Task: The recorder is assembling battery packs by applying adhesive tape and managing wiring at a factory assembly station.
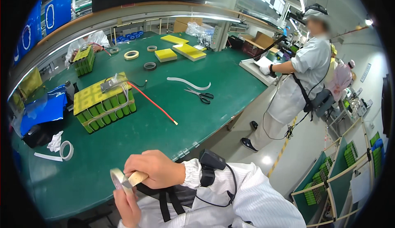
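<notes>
My left hand (pixel 128 206) is closed on a roll of pale tape (pixel 115 177), held upright over the table's near edge. Fingers curled, my right hand (pixel 155 169) grips the tan loose end of the tape (pixel 138 178) beside the roll. Beyond my hands stands a battery pack (pixel 108 104) of green cells with a yellow top. Grey wires run over it, and a red cable (pixel 156 104) trails from it to the right. Black-handled scissors (pixel 200 95) lie spread on the green table (pixel 181 133), with a curved white strip (pixel 189 82) just behind them.
Another tape roll (pixel 66 150) and a crumpled white glove (pixel 55 141) lie at the left. Yellow-topped blocks (pixel 189 51) and more tape rolls (pixel 131 55) sit farther back. Across the table, a person handles a second pack (pixel 84 61). Another person (pixel 306 67) stands at the right.
</notes>
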`<state>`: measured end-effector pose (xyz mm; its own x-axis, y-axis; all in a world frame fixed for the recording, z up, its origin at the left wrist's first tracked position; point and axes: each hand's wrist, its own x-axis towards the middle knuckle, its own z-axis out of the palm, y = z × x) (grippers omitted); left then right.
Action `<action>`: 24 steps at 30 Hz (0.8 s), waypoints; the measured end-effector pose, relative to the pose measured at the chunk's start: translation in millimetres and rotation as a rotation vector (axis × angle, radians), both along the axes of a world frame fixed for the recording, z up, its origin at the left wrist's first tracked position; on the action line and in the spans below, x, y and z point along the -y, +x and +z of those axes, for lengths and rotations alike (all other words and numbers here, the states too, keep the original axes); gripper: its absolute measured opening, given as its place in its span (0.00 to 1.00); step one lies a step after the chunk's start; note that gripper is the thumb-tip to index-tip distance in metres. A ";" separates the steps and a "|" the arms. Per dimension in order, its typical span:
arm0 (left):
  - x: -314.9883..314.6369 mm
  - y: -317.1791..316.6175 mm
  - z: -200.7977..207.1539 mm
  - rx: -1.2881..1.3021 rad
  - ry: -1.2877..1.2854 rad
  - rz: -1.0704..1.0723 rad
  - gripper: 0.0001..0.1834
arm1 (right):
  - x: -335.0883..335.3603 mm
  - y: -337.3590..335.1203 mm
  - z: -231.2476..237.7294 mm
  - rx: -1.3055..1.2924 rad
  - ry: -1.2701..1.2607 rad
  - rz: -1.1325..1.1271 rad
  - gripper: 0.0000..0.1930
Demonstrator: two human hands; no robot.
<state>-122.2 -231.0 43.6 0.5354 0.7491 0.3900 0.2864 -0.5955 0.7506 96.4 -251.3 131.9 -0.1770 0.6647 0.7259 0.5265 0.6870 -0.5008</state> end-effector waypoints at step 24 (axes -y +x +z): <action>98.3 3.3 -73.9 0.502 -0.771 0.276 0.22 | 19.9 -15.8 -57.7 -0.069 -0.325 0.331 0.11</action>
